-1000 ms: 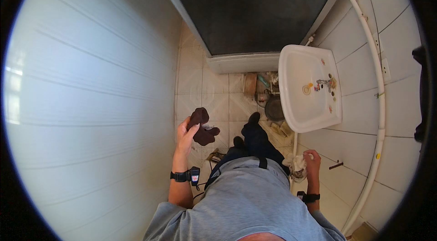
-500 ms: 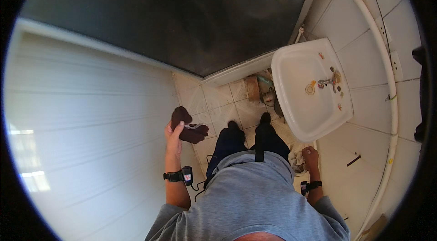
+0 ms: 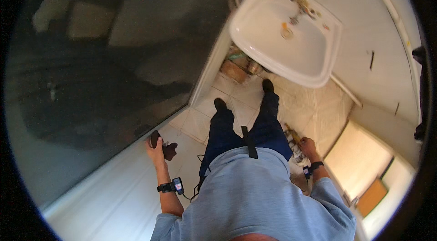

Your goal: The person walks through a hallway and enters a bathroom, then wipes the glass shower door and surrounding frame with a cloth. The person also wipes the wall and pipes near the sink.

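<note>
My left hand (image 3: 155,151) is closed round a dark brown cloth (image 3: 169,151), which hangs bunched past the fingers in front of the dark glossy panel. At my right side, my right hand (image 3: 309,147) hangs low with its fingers curled. Close beside those fingers is a crumpled, mottled greyish bundle (image 3: 298,155) with a yellow piece (image 3: 293,135) at its top. Whether the right hand holds any of it cannot be made out.
A white washbasin (image 3: 273,61) with a tap (image 3: 301,10) juts from the wall ahead. Under it sit a brown block (image 3: 233,71) and some clutter. The dark panel (image 3: 104,86) stands at the left. A pipe (image 3: 387,2) runs along the right wall.
My body has turned right, so the basin now lies more to the left and the dark panel fills the left side. The brown cloth stays in my left hand.
</note>
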`<state>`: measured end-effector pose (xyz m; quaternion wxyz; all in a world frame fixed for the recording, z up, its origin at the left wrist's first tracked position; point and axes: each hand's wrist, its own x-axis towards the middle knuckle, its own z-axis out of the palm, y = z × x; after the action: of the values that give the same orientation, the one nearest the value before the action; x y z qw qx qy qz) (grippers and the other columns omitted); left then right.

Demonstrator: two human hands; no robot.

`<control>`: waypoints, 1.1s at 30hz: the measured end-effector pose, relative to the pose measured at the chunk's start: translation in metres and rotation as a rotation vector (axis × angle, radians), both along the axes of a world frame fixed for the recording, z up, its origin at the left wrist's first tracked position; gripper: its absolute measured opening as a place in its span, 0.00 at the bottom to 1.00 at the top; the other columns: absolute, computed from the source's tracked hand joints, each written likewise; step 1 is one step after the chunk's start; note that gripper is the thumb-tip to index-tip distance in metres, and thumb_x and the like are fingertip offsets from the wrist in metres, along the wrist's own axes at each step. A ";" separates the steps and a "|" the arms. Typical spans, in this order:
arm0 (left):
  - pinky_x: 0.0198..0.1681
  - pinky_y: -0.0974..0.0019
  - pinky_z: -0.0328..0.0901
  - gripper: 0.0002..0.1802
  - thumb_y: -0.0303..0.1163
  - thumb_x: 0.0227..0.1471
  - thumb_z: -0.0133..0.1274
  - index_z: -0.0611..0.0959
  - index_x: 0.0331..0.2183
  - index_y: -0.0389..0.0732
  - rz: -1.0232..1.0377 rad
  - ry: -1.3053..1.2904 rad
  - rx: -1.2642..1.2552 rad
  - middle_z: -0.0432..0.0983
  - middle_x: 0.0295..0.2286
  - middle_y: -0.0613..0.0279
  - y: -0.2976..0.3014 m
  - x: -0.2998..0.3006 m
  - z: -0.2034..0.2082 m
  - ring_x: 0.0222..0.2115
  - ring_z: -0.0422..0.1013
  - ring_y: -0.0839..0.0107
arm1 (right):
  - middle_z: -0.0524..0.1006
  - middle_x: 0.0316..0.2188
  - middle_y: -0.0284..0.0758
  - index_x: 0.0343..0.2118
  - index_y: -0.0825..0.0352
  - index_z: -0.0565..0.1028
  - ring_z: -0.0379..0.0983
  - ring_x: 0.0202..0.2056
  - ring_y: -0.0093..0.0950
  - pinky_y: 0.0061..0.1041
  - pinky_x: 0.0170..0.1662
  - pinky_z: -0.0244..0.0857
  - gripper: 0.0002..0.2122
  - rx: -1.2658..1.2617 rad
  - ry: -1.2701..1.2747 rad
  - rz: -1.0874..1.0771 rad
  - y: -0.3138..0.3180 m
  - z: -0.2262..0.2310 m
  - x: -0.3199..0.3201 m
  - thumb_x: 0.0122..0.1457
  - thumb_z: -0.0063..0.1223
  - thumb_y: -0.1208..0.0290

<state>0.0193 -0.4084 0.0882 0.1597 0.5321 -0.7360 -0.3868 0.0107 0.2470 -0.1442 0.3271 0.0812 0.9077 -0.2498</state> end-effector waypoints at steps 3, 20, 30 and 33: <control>0.42 0.60 0.72 0.31 0.40 0.53 0.68 0.77 0.49 0.27 -0.072 -0.104 -0.007 0.79 0.42 0.53 -0.011 0.007 -0.016 0.41 0.75 0.65 | 0.81 0.35 0.52 0.35 0.67 0.82 0.78 0.41 0.53 0.49 0.44 0.71 0.16 0.045 -0.143 -0.016 -0.024 -0.021 0.069 0.55 0.60 0.57; 0.56 0.45 0.69 0.32 0.52 0.59 0.59 0.73 0.55 0.39 -0.063 -0.020 0.333 0.72 0.52 0.47 0.002 0.005 -0.020 0.53 0.72 0.48 | 0.81 0.33 0.44 0.33 0.65 0.80 0.81 0.36 0.42 0.41 0.37 0.75 0.06 0.256 -0.169 0.055 0.003 -0.180 0.132 0.51 0.59 0.73; 0.63 0.44 0.64 0.41 0.58 0.58 0.57 0.68 0.61 0.42 -0.041 -0.209 0.119 0.65 0.58 0.46 0.018 0.002 -0.016 0.59 0.66 0.48 | 0.83 0.44 0.31 0.45 0.56 0.85 0.78 0.49 0.33 0.41 0.40 0.73 0.12 0.439 -0.548 0.659 0.012 -0.328 0.173 0.62 0.55 0.66; 0.61 0.51 0.63 0.31 0.57 0.62 0.53 0.71 0.51 0.40 -0.224 -0.261 0.205 0.74 0.51 0.41 0.028 -0.006 -0.013 0.52 0.72 0.51 | 0.80 0.37 0.29 0.44 0.53 0.83 0.76 0.39 0.32 0.37 0.30 0.64 0.13 0.411 -0.875 0.861 0.008 -0.378 0.181 0.56 0.60 0.64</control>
<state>0.0129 -0.3803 0.0756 -0.0361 0.5062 -0.7619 -0.4026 0.1920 0.2554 -0.5218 0.7155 -0.1348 0.6713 0.1389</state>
